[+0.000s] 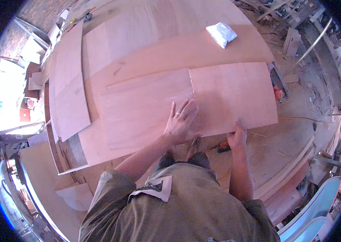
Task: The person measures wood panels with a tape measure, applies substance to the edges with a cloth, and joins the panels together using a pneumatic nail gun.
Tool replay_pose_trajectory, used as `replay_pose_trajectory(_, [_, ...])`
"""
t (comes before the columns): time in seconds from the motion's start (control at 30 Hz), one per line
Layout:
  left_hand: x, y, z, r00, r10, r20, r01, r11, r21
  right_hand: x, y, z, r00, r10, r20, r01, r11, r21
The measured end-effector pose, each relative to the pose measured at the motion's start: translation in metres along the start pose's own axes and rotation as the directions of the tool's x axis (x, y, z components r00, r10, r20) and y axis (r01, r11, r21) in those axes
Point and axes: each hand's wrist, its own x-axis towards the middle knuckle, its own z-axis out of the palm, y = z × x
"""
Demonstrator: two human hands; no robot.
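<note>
A thin plywood panel (239, 94) lies at the front right, its left edge slightly ragged. Left of that edge is a wider plywood sheet (142, 111), close up against it or just under it; I cannot tell which. My left hand (181, 122) rests flat beside this edge, fingers stretched out and a ring on one of them. At the panel's front edge, my right hand (238, 135) grips the panel with the thumb on top and the fingers underneath, mostly hidden.
A crumpled white packet (221, 34) lies on the plywood farther back. Another plywood strip (69, 86) overlaps the left side. On the floor below is a red and black power tool (221, 147). Scrap wood (292, 42) lies at the far right.
</note>
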Motion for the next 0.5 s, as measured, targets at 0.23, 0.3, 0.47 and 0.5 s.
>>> replay_pose_trajectory(0.23, [-0.03, -0.013, -0.016, 0.985, -0.14, 0.104, 0.141, 0.99, -0.007, -0.02, 0.035, 0.005, 0.995, -0.088, 0.039, 0.091, 0.992, -0.092])
replay_pose_trajectory(0.3, [-0.035, -0.017, -0.02, 0.988, -0.112, 0.106, 0.112, 0.994, 0.006, -0.017, 0.054, -0.005, 0.987, -0.145, 0.069, 0.158, 0.953, -0.258])
replay_pose_trajectory(0.47, [-0.048, -0.017, -0.025, 0.989, -0.101, 0.107, 0.103, 0.995, -0.011, -0.008, 0.07, -0.02, 0.994, -0.059, 0.087, 0.09, 0.91, -0.405])
replay_pose_trajectory(0.5, [-0.05, -0.017, -0.025, 0.988, -0.109, 0.108, 0.114, 0.993, -0.038, -0.01, 0.07, -0.017, 0.998, -0.029, 0.053, 0.049, 0.904, -0.424])
